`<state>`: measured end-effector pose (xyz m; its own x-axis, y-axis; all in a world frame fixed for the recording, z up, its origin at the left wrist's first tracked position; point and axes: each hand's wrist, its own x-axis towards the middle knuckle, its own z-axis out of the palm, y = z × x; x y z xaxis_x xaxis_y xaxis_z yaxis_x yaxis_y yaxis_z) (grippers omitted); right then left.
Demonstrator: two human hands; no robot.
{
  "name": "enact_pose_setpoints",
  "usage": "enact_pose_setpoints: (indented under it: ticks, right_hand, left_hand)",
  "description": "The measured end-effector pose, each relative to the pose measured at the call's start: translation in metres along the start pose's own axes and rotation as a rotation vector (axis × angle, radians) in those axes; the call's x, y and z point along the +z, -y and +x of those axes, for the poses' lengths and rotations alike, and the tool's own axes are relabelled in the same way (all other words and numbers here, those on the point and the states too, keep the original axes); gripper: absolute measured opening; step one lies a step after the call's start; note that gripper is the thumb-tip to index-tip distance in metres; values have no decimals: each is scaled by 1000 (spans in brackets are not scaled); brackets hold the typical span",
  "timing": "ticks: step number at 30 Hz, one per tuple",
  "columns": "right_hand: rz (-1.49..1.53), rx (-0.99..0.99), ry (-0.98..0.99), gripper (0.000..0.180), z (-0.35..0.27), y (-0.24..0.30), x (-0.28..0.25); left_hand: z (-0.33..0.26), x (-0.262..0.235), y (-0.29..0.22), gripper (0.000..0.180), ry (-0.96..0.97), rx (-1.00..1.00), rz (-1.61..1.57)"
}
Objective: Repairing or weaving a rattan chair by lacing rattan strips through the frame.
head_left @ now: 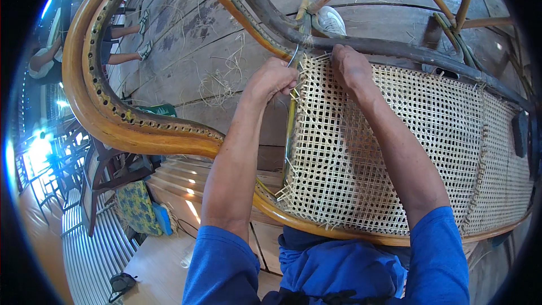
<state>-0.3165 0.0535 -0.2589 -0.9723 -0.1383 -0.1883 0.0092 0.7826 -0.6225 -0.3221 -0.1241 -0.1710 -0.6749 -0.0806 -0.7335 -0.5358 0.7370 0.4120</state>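
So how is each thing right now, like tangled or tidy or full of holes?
Left hand: fingers curled around a thin curved tool.
Right hand: at the upper edge of the cane webbing, fingers partly hidden.
Cane webbing: spread across the right part, short strand ends sticking out at its left edge.
Curved wooden frame: left loop uncaned, row of holes showing.
Loose cane strands: tangled on the floorboards.
White shoe: partly hidden by the frame.

Strong daylight comes in from far to the left of your hands, where a glare patch [39, 149] burns out to white. Around your left hand [272, 81] and right hand [351, 69] the light is moderate, and you get the cane panel [395, 130] sharp. A soft shadow [360, 141] darkens it below your right hand. Sun streaks cross the boards [175, 189] below-left. Outward from your hands, straight lines bow toward a black rim.
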Motion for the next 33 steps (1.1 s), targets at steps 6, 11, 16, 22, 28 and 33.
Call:
enact_pose_setpoints:
  ticks: [6, 11, 16, 22, 28, 33]
  right_hand:
    - [60, 13, -25, 18, -4, 2, -6]
    - [21, -12, -71, 18, -7, 8, -5]
    - [281, -13, -124, 15, -8, -17, -1]
    - [542, -98, -270, 14, -18, -25, -10]
    - [689, 87, -90, 19, -15, -20, -21]
    - [672, -252, 173, 25, -8, 3, -42]
  left_hand:
    - [-2, 2, -4, 18, 21, 33, -9]
    - [0, 1, 5, 18, 3, 91, -32]
    - [2, 4, -1, 20, 25, 107, -7]
    - [3, 3, 7, 14, 10, 151, -133]
    - [-2, 2, 1, 17, 9, 98, -35]
    - [-32, -7, -50, 23, -205, 434, 358]
